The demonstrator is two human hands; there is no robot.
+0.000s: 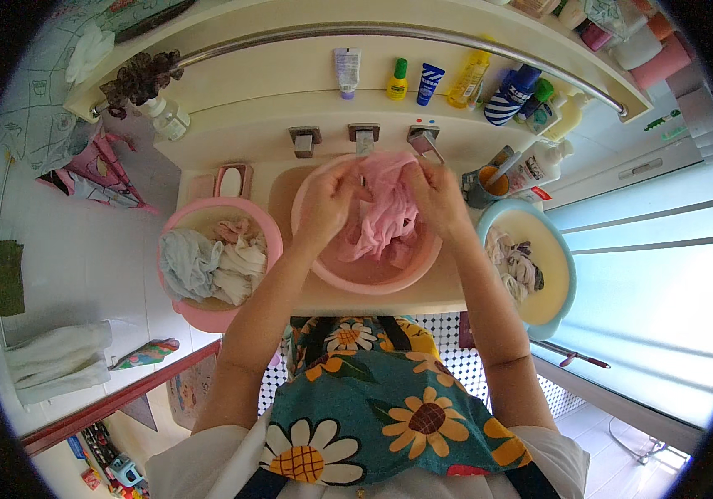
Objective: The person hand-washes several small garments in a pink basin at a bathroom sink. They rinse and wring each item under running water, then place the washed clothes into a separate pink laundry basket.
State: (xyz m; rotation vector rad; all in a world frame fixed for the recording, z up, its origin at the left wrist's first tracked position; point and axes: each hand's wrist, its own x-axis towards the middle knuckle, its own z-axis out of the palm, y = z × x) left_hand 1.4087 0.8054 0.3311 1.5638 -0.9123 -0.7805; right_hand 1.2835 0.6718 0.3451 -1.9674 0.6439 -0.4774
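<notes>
A wet, bunched pink cloth (387, 209) hangs between my two hands, with its lower folds down in a pink basin (387, 288). My right hand (436, 193) grips the cloth's upper right side. At its upper left edge my left hand (334, 196) pinches the fabric, slightly blurred. The basin stands in the sink below the faucet (364, 138) and holds water. To the left, a second pink basin (275, 231) contains pale blue, white and pinkish cloths (191, 262). On the right, a light blue basin (568, 268) carries crumpled pale and dark-patterned cloths (521, 268).
Square tap handles (304, 142) flank the faucet. A soap dish with white soap (230, 182) sits at the left. Beside the right basin stand a cup (484, 187) and a white pump bottle (537, 165). Tubes and bottles (397, 81) line the ledge under a metal rail (331, 30).
</notes>
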